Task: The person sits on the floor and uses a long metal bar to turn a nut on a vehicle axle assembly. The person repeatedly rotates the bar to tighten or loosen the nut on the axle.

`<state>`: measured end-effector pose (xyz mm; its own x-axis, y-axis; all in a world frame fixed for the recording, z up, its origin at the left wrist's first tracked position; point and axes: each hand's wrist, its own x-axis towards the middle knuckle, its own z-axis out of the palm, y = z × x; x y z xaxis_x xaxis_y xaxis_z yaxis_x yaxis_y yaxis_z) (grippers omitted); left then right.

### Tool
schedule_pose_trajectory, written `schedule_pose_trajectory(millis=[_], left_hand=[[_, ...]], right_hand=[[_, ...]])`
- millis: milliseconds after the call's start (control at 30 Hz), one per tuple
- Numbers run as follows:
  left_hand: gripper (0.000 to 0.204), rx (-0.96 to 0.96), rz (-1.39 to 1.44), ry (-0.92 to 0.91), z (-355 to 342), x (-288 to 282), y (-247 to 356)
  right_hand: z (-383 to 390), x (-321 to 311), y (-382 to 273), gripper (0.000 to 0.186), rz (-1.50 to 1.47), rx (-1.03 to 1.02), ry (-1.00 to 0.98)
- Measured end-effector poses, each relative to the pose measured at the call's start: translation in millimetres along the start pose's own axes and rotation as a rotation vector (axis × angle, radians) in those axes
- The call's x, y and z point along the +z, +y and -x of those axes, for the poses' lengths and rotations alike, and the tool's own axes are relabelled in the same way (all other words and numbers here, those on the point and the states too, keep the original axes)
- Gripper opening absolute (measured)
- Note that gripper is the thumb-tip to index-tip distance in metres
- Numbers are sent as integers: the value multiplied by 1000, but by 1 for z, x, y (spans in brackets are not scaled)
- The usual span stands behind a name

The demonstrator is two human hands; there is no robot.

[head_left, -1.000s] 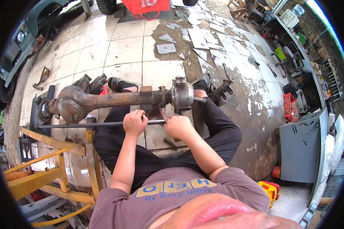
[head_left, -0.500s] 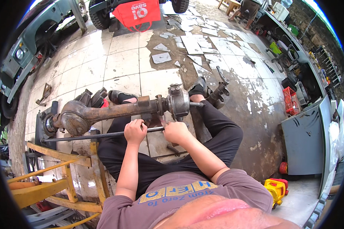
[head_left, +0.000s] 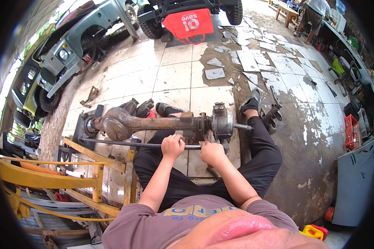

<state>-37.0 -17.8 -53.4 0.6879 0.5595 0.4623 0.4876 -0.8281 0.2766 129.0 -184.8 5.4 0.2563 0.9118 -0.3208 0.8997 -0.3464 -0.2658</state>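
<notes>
A long dark metal rod (head_left: 147, 145) runs sideways above my lap, below a rusty axle housing (head_left: 162, 123). My left hand (head_left: 173, 146) is closed around the rod, right of its middle. At the rod's right end my right hand (head_left: 212, 152) is closed too, its fingertips partly hidden. A thin flat brownish piece (head_left: 211, 136) stands up beside the right hand; whether that hand holds it I cannot tell. The axle housing has a round bulge at its left and a grey metal hub (head_left: 222, 124) at its right, close above my right hand.
Left of me stands a yellow metal frame (head_left: 50, 176). A camshaft-like metal part (head_left: 273, 112) lies beyond my right knee. Broken tiles (head_left: 248, 60) cover the floor ahead. A red bag (head_left: 188, 25) hangs on a vehicle, and a red crate (head_left: 352, 132) stands at the right.
The view has swung left, so everything sits farther right in the picture. Both hands stay at the rod, the right slightly nearer the left. A person at the far right now stands bent over.
</notes>
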Motion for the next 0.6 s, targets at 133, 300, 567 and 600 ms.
schedule_pose_trajectory(millis=[133,300,567,600], left_hand=[[10,-7,-20,-22,2,0,-1],[10,-20,-27,-38,2,2,-1],[13,-59,4,-73,-2,0,3],[14,-70,5,-89,-4,-1,7]], right_hand=[[6,-1,6,40,-40,-57,-13],[1,-7,7,37,-47,-68,-4],[-4,-19,9,40,-49,-30,-47],[-4,-15,11,41,-36,-14,-58]])
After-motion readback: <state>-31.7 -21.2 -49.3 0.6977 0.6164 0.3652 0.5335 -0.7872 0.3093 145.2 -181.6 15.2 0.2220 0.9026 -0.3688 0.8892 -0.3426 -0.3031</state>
